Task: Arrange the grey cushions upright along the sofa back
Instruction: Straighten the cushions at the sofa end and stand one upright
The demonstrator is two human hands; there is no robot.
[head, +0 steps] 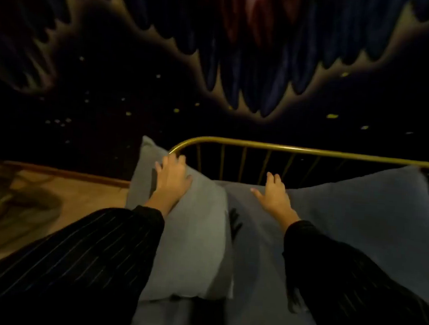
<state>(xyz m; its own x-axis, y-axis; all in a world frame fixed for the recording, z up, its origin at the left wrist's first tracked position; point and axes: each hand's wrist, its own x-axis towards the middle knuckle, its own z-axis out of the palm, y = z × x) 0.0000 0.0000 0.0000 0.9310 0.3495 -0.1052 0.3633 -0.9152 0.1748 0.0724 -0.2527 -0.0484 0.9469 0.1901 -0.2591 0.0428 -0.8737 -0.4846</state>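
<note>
Three grey cushions lie along the sofa under a gold metal back rail point(286, 148). The left cushion point(197, 238) leans at the rail's curved corner. My left hand point(172, 177) rests flat on its upper part, fingers spread, gripping nothing. The middle cushion point(252, 255) lies flatter. My right hand point(273, 196) presses on its top end, fingers apart. The right cushion point(373, 216) is propped higher against the rail. Dark striped sleeves cover both forearms.
A dark wall hanging with a jagged gold-edged pattern point(242, 62) hangs behind the sofa. To the left are a wooden floor point(82, 195) and a crumpled dark item point(12, 210) lying on it. The light is dim.
</note>
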